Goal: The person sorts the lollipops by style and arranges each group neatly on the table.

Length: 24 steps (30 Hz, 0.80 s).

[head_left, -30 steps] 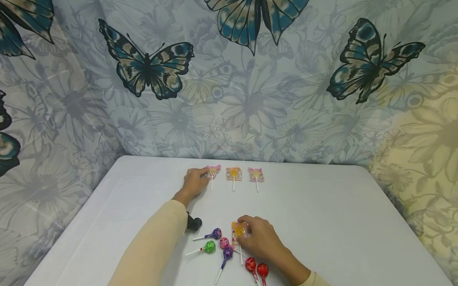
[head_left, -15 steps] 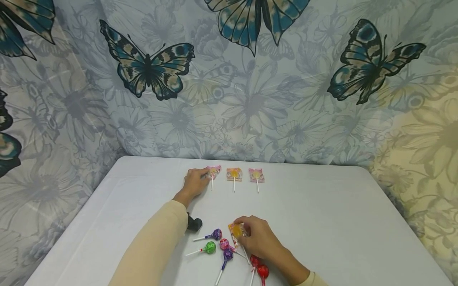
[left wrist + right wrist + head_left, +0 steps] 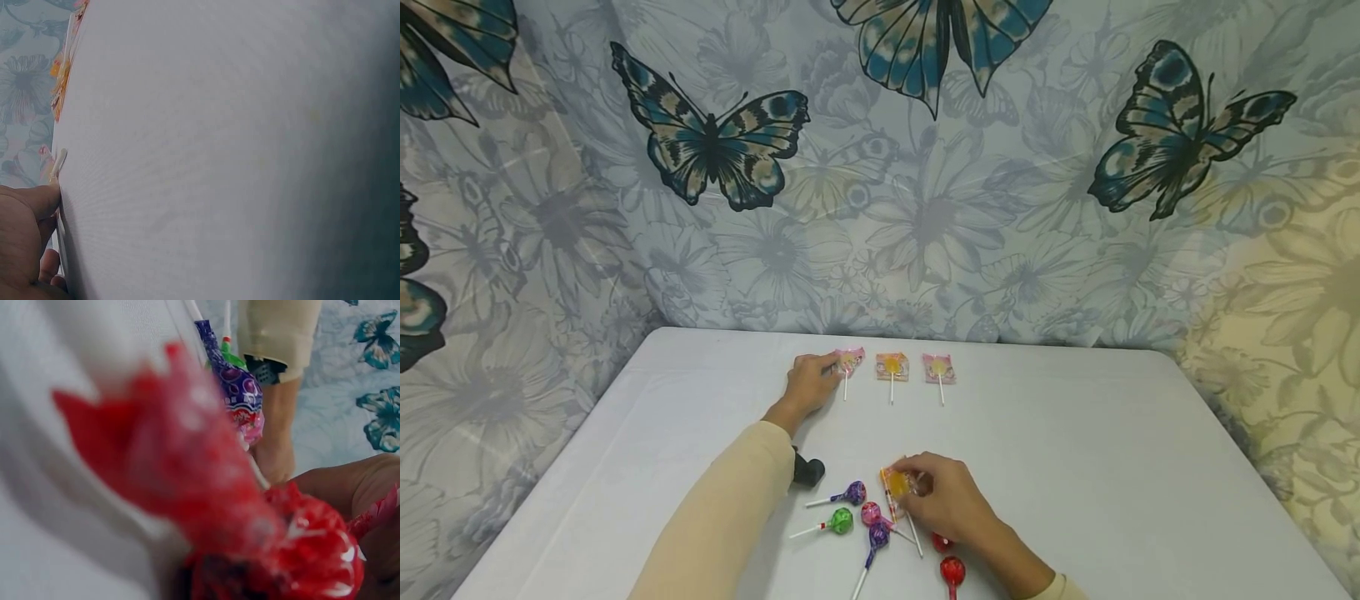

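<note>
At the back of the table, my left hand (image 3: 810,383) pinches the left edge of a flat pink-wrapped lollipop (image 3: 852,360). In the left wrist view, a fingertip meets its stick end. Near the front, my right hand (image 3: 951,500) holds a flat orange-wrapped lollipop (image 3: 897,483) between thumb and fingers, its white stick pointing toward me. Just left of that lie a pink round lollipop (image 3: 870,512), two purple ones (image 3: 877,533) and a green one (image 3: 841,521). Red lollipops (image 3: 952,571) lie beneath my right wrist; one is partly hidden.
An orange-wrapped lollipop (image 3: 892,367) and another pink-wrapped one (image 3: 939,368) lie in a row right of my left hand. A black device (image 3: 808,471) shows at the left forearm. A butterfly-patterned wall covering (image 3: 925,225) rises behind the white table (image 3: 1075,450).
My right hand has tilted the orange-wrapped lollipop, its top going left and its stick right. One red lollipop has slid right, under the wrist. The left hand has stayed in place.
</note>
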Each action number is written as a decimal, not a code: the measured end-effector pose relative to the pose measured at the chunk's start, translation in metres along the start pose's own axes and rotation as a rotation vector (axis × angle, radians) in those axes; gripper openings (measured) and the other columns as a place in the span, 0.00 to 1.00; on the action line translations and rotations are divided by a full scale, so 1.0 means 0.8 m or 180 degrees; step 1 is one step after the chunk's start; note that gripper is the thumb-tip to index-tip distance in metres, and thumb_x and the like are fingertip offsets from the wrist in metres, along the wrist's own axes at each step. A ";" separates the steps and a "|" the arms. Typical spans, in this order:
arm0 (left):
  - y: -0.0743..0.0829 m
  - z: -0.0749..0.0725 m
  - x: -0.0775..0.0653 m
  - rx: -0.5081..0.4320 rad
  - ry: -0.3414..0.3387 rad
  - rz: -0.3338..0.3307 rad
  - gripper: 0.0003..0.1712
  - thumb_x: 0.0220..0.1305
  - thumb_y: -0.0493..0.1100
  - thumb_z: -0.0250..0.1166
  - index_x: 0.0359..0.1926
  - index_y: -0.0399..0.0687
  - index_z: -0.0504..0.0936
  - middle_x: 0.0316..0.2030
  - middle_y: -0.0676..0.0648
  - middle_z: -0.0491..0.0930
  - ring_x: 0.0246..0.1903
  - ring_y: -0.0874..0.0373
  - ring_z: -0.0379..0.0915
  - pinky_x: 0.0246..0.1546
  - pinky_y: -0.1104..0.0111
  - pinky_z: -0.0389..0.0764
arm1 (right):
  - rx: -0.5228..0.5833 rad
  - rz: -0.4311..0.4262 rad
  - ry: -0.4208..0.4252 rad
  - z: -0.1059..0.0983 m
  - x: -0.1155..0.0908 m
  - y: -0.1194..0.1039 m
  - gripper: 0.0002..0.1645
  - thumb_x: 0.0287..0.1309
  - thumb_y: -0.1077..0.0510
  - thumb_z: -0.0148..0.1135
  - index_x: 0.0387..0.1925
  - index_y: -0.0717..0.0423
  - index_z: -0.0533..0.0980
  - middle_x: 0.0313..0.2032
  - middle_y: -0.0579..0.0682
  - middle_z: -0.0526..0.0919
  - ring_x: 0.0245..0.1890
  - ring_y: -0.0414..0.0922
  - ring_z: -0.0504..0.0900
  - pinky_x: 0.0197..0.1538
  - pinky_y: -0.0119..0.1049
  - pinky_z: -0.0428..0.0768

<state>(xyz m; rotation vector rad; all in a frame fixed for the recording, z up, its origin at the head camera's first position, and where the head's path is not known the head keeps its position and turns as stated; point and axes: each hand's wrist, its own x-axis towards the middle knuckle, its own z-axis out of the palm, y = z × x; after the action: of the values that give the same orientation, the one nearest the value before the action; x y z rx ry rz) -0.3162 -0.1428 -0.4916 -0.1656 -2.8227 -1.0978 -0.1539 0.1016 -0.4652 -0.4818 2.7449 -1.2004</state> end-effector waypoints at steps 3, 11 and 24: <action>0.001 0.000 -0.001 -0.0010 0.0010 0.0008 0.25 0.63 0.42 0.65 0.61 0.44 0.77 0.55 0.37 0.76 0.61 0.40 0.60 0.60 0.41 0.55 | 0.0085 -0.0086 0.0083 -0.002 0.000 0.000 0.21 0.46 0.62 0.74 0.46 0.48 0.83 0.32 0.39 0.78 0.28 0.39 0.73 0.28 0.30 0.77; 0.001 0.000 0.000 -0.0009 0.0021 -0.0005 0.25 0.63 0.41 0.65 0.61 0.44 0.77 0.56 0.37 0.75 0.62 0.39 0.60 0.61 0.42 0.55 | 0.0417 -0.0234 0.0294 -0.007 -0.003 -0.004 0.23 0.46 0.66 0.74 0.47 0.48 0.83 0.37 0.40 0.81 0.28 0.39 0.78 0.32 0.30 0.80; 0.000 0.001 0.000 0.0004 0.0065 0.0011 0.25 0.62 0.41 0.65 0.61 0.45 0.77 0.56 0.35 0.75 0.61 0.38 0.61 0.60 0.41 0.56 | 0.0968 -0.0584 0.0499 -0.031 -0.014 -0.031 0.26 0.46 0.73 0.71 0.47 0.50 0.82 0.35 0.43 0.80 0.29 0.42 0.79 0.36 0.34 0.82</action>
<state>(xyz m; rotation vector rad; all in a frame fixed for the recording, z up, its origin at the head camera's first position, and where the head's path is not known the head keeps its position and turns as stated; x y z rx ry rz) -0.3166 -0.1422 -0.4925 -0.1581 -2.8042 -1.0905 -0.1427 0.1070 -0.4302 -0.6378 2.6146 -1.7337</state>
